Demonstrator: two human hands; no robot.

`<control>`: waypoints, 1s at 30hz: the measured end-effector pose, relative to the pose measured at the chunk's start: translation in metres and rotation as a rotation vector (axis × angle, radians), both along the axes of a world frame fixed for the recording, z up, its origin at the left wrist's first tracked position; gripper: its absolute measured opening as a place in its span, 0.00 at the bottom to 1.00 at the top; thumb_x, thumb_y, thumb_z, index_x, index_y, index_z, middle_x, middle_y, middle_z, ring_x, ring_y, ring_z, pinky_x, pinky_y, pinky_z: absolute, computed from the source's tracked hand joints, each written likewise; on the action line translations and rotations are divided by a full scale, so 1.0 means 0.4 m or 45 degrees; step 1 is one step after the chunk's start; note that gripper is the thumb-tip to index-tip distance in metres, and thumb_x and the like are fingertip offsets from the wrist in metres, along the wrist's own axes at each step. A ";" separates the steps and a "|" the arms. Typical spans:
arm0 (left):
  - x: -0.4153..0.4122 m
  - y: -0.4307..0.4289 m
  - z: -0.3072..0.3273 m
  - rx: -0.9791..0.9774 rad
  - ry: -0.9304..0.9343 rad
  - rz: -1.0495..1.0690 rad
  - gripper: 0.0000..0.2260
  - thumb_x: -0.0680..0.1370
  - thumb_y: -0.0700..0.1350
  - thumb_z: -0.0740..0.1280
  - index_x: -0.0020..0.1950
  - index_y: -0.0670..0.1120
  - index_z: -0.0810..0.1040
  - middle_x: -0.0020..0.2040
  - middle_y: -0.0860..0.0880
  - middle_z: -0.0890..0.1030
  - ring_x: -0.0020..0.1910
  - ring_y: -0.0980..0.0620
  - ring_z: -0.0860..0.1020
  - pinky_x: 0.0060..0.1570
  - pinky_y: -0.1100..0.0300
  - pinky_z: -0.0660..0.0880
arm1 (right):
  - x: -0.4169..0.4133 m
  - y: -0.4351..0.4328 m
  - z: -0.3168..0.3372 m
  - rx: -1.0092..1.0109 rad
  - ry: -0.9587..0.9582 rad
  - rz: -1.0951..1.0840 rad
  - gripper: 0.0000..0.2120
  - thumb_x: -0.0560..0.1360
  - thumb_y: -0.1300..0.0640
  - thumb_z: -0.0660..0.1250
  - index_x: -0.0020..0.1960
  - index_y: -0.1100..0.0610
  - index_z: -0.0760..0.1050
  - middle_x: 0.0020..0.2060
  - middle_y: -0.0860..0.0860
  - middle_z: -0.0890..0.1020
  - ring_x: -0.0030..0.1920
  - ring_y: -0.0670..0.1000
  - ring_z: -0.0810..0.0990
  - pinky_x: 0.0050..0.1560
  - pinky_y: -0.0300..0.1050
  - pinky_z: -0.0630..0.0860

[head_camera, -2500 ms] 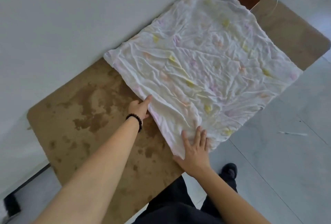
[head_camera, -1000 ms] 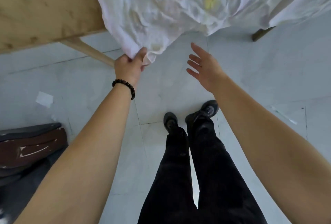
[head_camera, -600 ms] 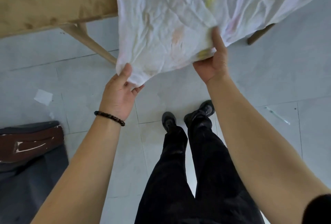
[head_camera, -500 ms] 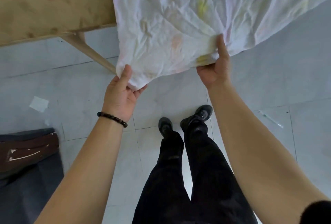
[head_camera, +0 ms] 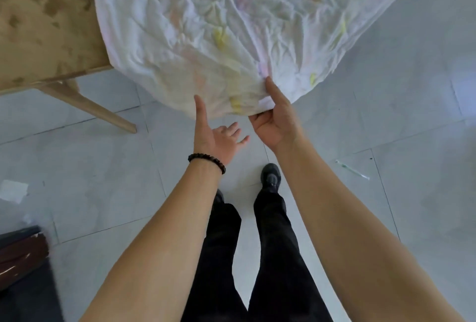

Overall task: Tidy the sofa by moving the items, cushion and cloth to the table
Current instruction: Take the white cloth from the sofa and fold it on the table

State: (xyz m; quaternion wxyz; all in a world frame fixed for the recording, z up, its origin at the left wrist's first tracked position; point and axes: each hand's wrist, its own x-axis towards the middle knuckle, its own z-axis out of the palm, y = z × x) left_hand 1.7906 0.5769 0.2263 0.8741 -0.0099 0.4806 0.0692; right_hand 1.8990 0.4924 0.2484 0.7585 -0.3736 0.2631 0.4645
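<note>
We're looking down at the table point(head_camera: 38, 28). The white cloth point(head_camera: 231, 25) lies spread over its top, and its near part spills off the table's front edge into the air. The right hand point(head_camera: 277, 122) pinches that hanging hem, thumb on top and fingers curled beneath. The left hand point(head_camera: 216, 139), just off the table's front edge, is spread wide and grips nothing; only its thumb tip touches the cloth. A beaded bracelet point(head_camera: 206, 162) circles that wrist.
</note>
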 end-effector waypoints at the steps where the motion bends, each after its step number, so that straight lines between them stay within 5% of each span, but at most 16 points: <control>1: 0.022 0.000 -0.010 0.006 -0.084 -0.012 0.63 0.59 0.70 0.75 0.80 0.43 0.44 0.70 0.39 0.68 0.73 0.43 0.65 0.71 0.35 0.57 | 0.012 -0.008 0.002 -0.008 0.003 0.022 0.17 0.80 0.56 0.68 0.65 0.64 0.77 0.59 0.60 0.83 0.55 0.56 0.84 0.63 0.50 0.79; 4: 0.084 0.020 0.000 0.167 -0.355 0.035 0.42 0.70 0.67 0.70 0.75 0.44 0.66 0.72 0.43 0.70 0.70 0.45 0.68 0.71 0.38 0.61 | 0.049 -0.039 0.002 0.013 -0.005 0.065 0.20 0.79 0.57 0.69 0.68 0.63 0.75 0.63 0.60 0.81 0.59 0.57 0.82 0.60 0.49 0.80; 6: 0.117 0.039 0.021 0.316 -0.273 0.157 0.29 0.78 0.58 0.66 0.74 0.45 0.69 0.70 0.42 0.74 0.67 0.42 0.74 0.67 0.40 0.68 | 0.073 -0.057 -0.004 0.033 -0.001 0.058 0.21 0.77 0.58 0.70 0.69 0.62 0.74 0.63 0.58 0.82 0.60 0.57 0.82 0.61 0.50 0.79; 9: 0.115 0.048 0.055 0.433 -0.119 0.281 0.20 0.79 0.48 0.67 0.70 0.45 0.73 0.65 0.43 0.79 0.61 0.44 0.79 0.60 0.48 0.76 | 0.110 -0.050 -0.034 0.043 0.049 -0.037 0.28 0.73 0.59 0.73 0.72 0.60 0.72 0.58 0.56 0.82 0.56 0.57 0.81 0.64 0.51 0.77; 14: 0.015 0.046 0.075 0.431 0.021 0.397 0.12 0.79 0.50 0.67 0.58 0.44 0.82 0.61 0.45 0.82 0.61 0.47 0.80 0.49 0.56 0.80 | 0.166 0.027 -0.113 0.350 0.209 -0.188 0.30 0.75 0.44 0.71 0.73 0.58 0.72 0.69 0.56 0.77 0.68 0.59 0.76 0.71 0.59 0.70; 16: -0.021 0.061 0.070 0.488 0.075 0.446 0.11 0.79 0.49 0.67 0.55 0.44 0.83 0.60 0.45 0.82 0.60 0.46 0.80 0.50 0.54 0.80 | 0.201 0.028 -0.139 0.341 0.202 -0.236 0.31 0.75 0.40 0.71 0.71 0.57 0.73 0.67 0.57 0.79 0.68 0.60 0.77 0.70 0.63 0.69; 20: -0.044 0.108 0.051 0.521 0.174 0.560 0.13 0.79 0.49 0.68 0.61 0.45 0.81 0.61 0.45 0.82 0.61 0.45 0.80 0.65 0.49 0.73 | 0.308 -0.072 -0.177 0.331 0.150 -0.404 0.27 0.77 0.49 0.71 0.72 0.59 0.72 0.68 0.60 0.77 0.68 0.65 0.75 0.70 0.67 0.68; 25: -0.005 0.086 0.062 0.455 0.115 0.595 0.18 0.78 0.44 0.67 0.68 0.47 0.76 0.63 0.47 0.81 0.60 0.47 0.80 0.63 0.52 0.75 | 0.352 -0.176 -0.173 0.306 0.148 -0.340 0.26 0.75 0.51 0.70 0.71 0.58 0.72 0.68 0.62 0.77 0.67 0.68 0.75 0.67 0.70 0.69; 30: 0.023 0.026 0.095 0.464 0.079 0.551 0.19 0.78 0.47 0.67 0.69 0.48 0.76 0.64 0.48 0.80 0.62 0.46 0.79 0.64 0.50 0.74 | 0.268 -0.048 -0.177 0.461 0.267 -0.179 0.35 0.73 0.42 0.73 0.73 0.59 0.71 0.70 0.59 0.76 0.70 0.61 0.75 0.71 0.59 0.70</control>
